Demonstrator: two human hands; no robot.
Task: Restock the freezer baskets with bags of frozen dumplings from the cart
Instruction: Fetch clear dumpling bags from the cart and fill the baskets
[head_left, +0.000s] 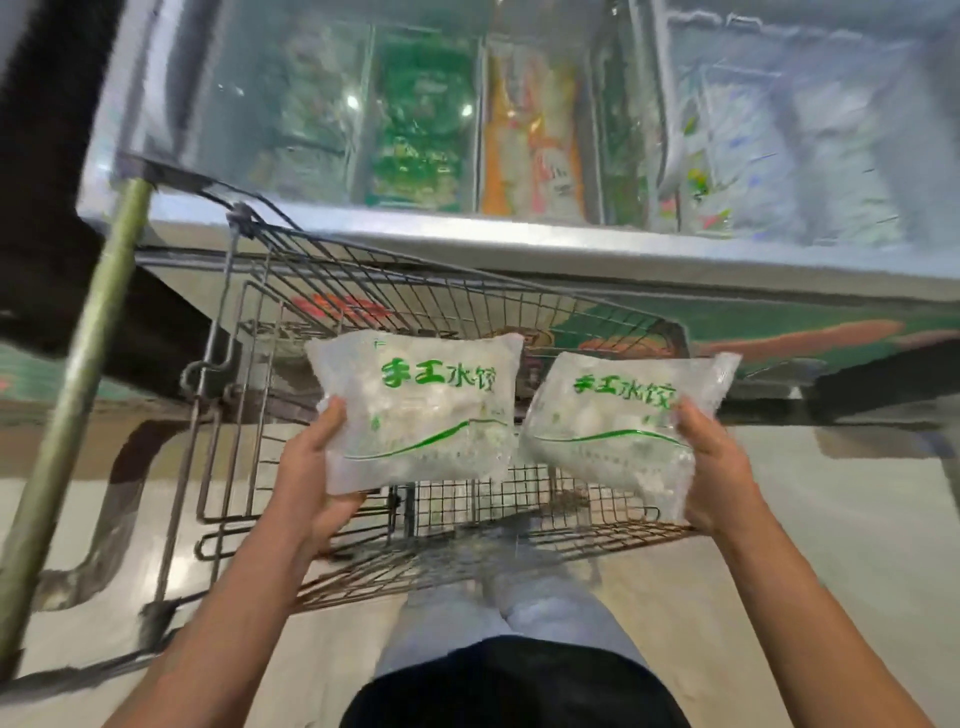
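Wire cart below, left hand and right hand gripping dumpling bags (one each), freezer beyond

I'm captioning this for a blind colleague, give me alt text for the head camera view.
A person holds two clear bags of frozen dumplings, one in the left hand and one in the right hand, above a wire cart. Beyond it stands a chest freezer with glass lids over packaged food.

Freezer stock was just a blur behind frosty glass, maybe green packs; cart handle got cropped off lower left.
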